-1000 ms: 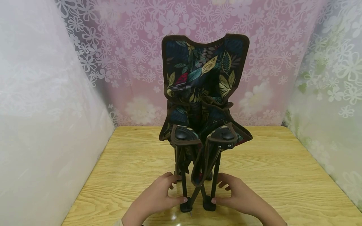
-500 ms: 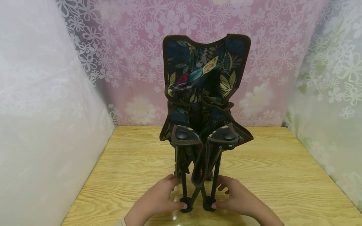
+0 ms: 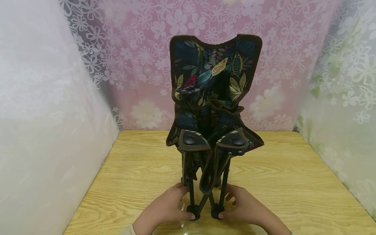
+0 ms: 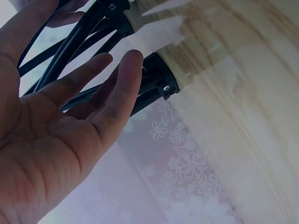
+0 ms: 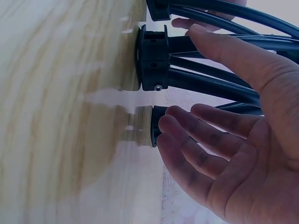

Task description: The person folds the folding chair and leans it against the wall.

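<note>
From my end I see the left hand (image 3: 167,206) and the right hand (image 3: 242,205), both bare. On the left side, a plain, pale cream sleeve cuff (image 3: 128,230) just enters the head view at its lower edge. On the right, I see a bare forearm (image 3: 268,218) tapering toward the hand. My left wrist feed shows fine creases crossing the palm (image 4: 51,154) and rounded fingertips (image 4: 131,58); the right wrist feed gives me a smooth thumb (image 5: 233,53) with a blunt tip and lightly lined finger joints (image 5: 212,135).
</note>
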Demonstrator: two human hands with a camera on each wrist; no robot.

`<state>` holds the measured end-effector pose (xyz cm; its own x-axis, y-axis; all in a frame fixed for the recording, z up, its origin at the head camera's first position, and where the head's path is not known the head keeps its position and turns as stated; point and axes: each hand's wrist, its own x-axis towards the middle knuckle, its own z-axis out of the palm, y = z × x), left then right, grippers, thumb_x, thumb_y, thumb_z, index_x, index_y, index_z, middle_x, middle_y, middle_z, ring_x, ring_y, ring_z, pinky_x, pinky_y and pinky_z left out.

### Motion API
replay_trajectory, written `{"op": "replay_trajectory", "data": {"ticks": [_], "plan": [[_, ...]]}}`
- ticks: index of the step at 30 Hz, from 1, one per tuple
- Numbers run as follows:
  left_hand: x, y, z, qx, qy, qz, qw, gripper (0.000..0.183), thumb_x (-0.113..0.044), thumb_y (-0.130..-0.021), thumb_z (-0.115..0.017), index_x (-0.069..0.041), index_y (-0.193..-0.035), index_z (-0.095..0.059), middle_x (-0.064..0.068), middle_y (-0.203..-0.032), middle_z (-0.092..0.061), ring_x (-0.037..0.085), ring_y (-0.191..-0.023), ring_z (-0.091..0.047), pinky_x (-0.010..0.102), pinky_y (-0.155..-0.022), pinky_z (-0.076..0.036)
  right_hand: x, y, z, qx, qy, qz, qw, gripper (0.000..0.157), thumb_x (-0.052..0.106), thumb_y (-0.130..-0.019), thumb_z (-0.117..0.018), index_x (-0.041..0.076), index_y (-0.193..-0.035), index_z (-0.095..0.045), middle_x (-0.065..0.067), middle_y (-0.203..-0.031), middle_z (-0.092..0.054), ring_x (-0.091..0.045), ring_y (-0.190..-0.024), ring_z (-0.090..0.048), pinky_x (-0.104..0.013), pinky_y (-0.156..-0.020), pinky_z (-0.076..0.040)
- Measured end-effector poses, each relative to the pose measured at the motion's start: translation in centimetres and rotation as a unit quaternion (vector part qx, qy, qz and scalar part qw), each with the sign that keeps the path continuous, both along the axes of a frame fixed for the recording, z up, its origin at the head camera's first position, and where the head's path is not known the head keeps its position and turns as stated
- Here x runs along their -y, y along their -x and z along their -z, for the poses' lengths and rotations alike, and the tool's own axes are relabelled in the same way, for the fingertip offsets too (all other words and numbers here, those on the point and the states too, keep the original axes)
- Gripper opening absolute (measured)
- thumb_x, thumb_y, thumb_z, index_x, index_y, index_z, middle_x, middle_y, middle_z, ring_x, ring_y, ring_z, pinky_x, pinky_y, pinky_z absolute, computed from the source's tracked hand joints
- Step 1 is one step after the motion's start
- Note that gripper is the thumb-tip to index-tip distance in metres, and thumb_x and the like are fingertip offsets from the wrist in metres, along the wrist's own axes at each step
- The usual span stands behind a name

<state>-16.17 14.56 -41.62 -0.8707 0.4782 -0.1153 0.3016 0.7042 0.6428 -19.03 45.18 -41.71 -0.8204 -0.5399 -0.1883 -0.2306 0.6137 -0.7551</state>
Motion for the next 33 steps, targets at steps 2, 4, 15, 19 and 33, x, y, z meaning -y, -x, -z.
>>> {"op": "replay_trajectory", "data": {"ticks": [2, 4, 15, 19, 33], "plan": [[-0.06, 0.01, 0.03, 0.001, 0.004, 0.001, 1.0, 0.087, -0.044, -0.081, -0.093, 0.006, -0.144, -0.061, 0.018, -0.148, -0.06, 0.031, -0.13, -0.065, 0.041, -0.104, -0.058, 0.02, -0.03, 0.17, 0.002, 0.001, 0.001, 1.0, 0.077, 0.034, -0.078, -0.096, 0.004, -0.141, -0.062, -0.011, -0.129, -0.07, -0.026, -0.108, -0.065, -0.04, -0.081, -0.06], [-0.1, 0.02, 0.09, 0.006, 0.005, 0.001, 1.0, 0.088, -0.045, -0.081, -0.092, 0.006, -0.145, -0.06, 0.018, -0.15, -0.058, 0.031, -0.131, -0.064, 0.042, -0.105, -0.058, 0.04, -0.04, 0.35, 0.004, 0.002, 0.001, 1.0, 0.077, 0.034, -0.078, -0.096, 0.004, -0.141, -0.062, -0.01, -0.13, -0.069, -0.025, -0.109, -0.065, -0.038, -0.08, -0.061], [-0.18, 0.27, 0.08, 0.014, 0.011, 0.004, 0.9998, 0.089, -0.047, -0.081, -0.092, 0.006, -0.145, -0.06, 0.018, -0.149, -0.06, 0.031, -0.13, -0.065, 0.04, -0.103, -0.058, 0.08, 0.01, 0.68, 0.011, 0.009, -0.004, 1.0, 0.077, 0.032, -0.079, -0.095, 0.002, -0.141, -0.061, -0.014, -0.131, -0.068, -0.027, -0.109, -0.066, -0.039, -0.079, -0.063], [-0.28, 0.23, -0.1, 0.018, 0.011, 0.005, 0.9998, 0.087, -0.046, -0.08, -0.092, 0.005, -0.143, -0.062, 0.017, -0.144, -0.062, 0.029, -0.126, -0.067, 0.039, -0.101, -0.059, 0.18, 0.0, 0.63, 0.021, 0.011, -0.004, 1.0, 0.076, 0.031, -0.079, -0.096, 0.002, -0.14, -0.062, -0.013, -0.128, -0.069, -0.027, -0.107, -0.066, -0.041, -0.079, -0.062], [-0.4, 0.38, 0.08, 0.028, -0.004, 0.017, 0.9994, 0.074, -0.041, -0.078, -0.094, 0.003, -0.132, -0.069, 0.009, -0.124, -0.069, 0.02, -0.11, -0.069, 0.03, -0.09, -0.059, 0.53, 0.05, 0.7, 0.023, 0.006, -0.013, 1.0, 0.076, 0.031, -0.078, -0.096, 0.002, -0.139, -0.063, -0.012, -0.126, -0.071, -0.024, -0.104, -0.067, -0.033, -0.076, -0.057]]}}
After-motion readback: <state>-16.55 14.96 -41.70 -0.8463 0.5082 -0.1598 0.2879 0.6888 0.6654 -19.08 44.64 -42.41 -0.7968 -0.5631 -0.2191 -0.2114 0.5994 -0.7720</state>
